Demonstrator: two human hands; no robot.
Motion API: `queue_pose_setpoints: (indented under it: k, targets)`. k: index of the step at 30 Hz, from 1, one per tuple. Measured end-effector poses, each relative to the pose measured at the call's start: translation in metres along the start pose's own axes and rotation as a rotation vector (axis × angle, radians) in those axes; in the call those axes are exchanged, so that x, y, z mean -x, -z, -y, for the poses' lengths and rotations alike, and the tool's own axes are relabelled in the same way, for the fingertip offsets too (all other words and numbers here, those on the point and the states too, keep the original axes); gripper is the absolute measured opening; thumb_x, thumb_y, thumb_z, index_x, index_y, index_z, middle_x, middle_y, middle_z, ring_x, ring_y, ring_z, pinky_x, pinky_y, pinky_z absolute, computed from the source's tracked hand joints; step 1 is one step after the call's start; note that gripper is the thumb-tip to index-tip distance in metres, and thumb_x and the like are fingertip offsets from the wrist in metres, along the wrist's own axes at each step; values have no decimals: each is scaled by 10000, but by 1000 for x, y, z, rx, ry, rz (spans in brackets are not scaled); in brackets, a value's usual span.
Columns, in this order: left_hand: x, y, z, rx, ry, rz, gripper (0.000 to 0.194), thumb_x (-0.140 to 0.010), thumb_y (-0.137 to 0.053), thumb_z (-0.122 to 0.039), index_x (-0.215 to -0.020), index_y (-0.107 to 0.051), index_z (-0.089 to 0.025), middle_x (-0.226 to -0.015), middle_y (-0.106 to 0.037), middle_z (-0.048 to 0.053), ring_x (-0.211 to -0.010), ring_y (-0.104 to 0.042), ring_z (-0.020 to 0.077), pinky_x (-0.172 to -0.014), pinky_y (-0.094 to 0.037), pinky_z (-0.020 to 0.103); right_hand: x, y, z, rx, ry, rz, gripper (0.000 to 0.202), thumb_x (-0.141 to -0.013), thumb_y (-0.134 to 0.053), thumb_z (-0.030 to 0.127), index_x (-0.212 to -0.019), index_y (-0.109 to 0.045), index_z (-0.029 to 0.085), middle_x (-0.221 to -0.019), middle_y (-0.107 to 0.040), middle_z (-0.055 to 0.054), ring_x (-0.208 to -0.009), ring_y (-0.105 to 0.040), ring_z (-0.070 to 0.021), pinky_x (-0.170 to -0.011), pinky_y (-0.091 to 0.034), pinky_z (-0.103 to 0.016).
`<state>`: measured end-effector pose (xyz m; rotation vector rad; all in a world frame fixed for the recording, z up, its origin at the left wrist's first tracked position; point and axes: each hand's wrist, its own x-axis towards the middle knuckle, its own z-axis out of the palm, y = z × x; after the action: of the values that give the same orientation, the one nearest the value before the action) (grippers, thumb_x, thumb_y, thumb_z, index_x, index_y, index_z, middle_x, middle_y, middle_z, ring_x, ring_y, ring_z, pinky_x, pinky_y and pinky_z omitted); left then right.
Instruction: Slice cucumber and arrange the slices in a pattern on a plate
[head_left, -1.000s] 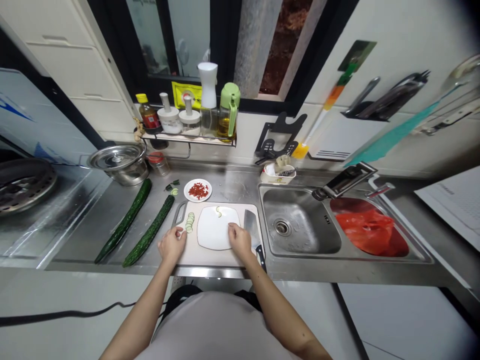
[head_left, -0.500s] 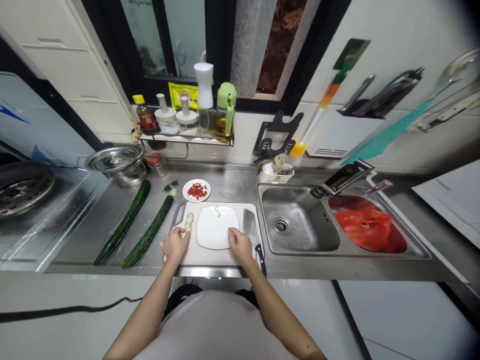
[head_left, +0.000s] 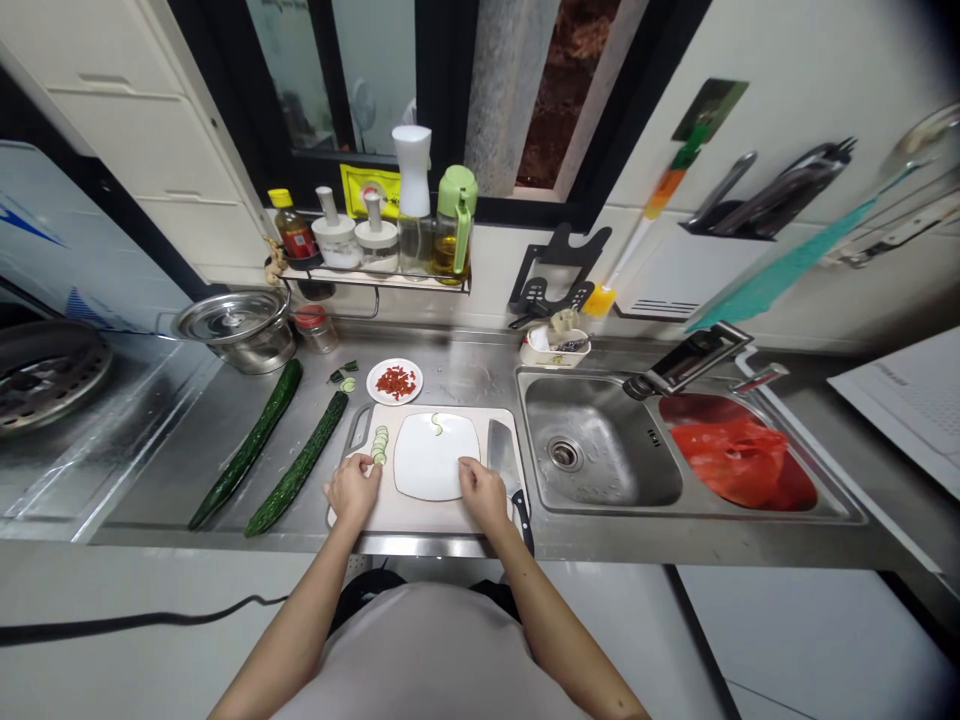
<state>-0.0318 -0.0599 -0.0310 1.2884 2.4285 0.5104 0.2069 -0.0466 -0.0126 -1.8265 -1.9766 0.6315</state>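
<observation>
A white square plate (head_left: 435, 470) rests on the pale cutting board (head_left: 382, 505), with a pair of thin curved cucumber pieces (head_left: 437, 424) near its far edge. My left hand (head_left: 354, 490) is at the near end of a row of overlapping cucumber slices (head_left: 381, 440), fingertips closed on the nearest slice. At the plate's right edge is my right hand (head_left: 481, 492), its thumb and fingers pinched together; whatever they hold is hidden. A cleaver (head_left: 501, 452) with a black handle lies along the board's right side.
Two whole cucumbers (head_left: 298, 470) lie left of the board. Behind it stand a small dish (head_left: 395, 398) of chopped red pieces and some cucumber scraps (head_left: 347, 384). A lidded steel pot (head_left: 255, 345) is back left. The sink (head_left: 600, 475) and a red bag (head_left: 735, 460) are right.
The whole view has shifted very slightly. Both hands keep nearly the same places, the left by the slices and the right at the plate's edge.
</observation>
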Motion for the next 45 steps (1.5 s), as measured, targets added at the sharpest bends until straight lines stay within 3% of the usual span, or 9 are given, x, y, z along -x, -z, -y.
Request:
queue_pose_setpoints:
  k: [8,14,19,22,28,34,38,42,45]
  targets:
    - [-2,-8,2,117,-106,-81,100,-767,-564,-263,-803,-644,-215,-871,-679,42,-863,-594,224,-735,-384,301,2,-3,-4,-43,25,-47,371,-933,-376,335,-1077,-694,210,-768,-719,-37,-727,-648,-175,-682,-421,-232]
    - [-3,-10,2,364,-108,-86,117,-715,-600,-297,-761,-657,-205,-628,-575,-6,-621,-510,162,-618,-352,261,3,-5,-3,-108,53,-71,342,-913,-401,322,-1032,-703,215,-763,-711,-40,-706,-638,-182,-653,-411,-245]
    - [-7,2,-19,895,-79,109,267,-612,-717,-382,-747,-634,-166,-649,-592,-11,-611,-516,120,-620,-389,238,-5,2,11,-218,115,-62,293,-885,-456,332,-981,-703,207,-642,-635,-12,-619,-580,-163,-601,-390,-246]
    - [-8,15,-38,1060,-76,217,314,-564,-768,-377,-742,-633,-157,-719,-637,10,-680,-565,127,-685,-431,247,-14,11,26,-311,165,-70,244,-864,-500,318,-958,-695,206,-669,-612,-7,-622,-553,-148,-606,-397,-247]
    - [-6,33,-63,1094,-195,355,274,-600,-773,-348,-757,-648,-162,-708,-628,2,-671,-553,117,-648,-418,231,-30,31,52,-446,284,-73,184,-835,-575,289,-977,-674,226,-875,-612,-25,-735,-557,-136,-702,-442,-263]
    - [0,38,-77,1017,-293,388,253,-595,-779,-325,-743,-657,-158,-681,-606,-3,-615,-495,101,-600,-378,224,-36,32,59,-503,358,-57,97,-839,-578,265,-865,-659,217,-859,-606,-28,-843,-562,-166,-731,-441,-279]
    - [7,41,-83,1072,-176,417,320,-617,-766,-389,-801,-643,-159,-679,-611,-2,-586,-481,84,-534,-334,197,-35,31,56,-549,375,-119,101,-849,-571,268,-841,-660,220,-856,-608,-31,-872,-563,-176,-760,-446,-297]
    - [14,47,-89,1158,7,632,416,-656,-724,-473,-912,-620,-162,-659,-615,-3,-495,-418,52,-436,-207,171,-31,35,54,-558,415,-167,116,-859,-580,275,-882,-687,238,-891,-605,-39,-912,-560,-186,-798,-446,-322]
    - [16,51,-95,1259,68,719,464,-609,-769,-409,-973,-608,-171,-679,-615,-12,-509,-445,43,-430,-205,154,-29,39,54,-543,461,-189,127,-870,-576,264,-907,-696,245,-901,-593,-38,-922,-556,-180,-826,-440,-329]
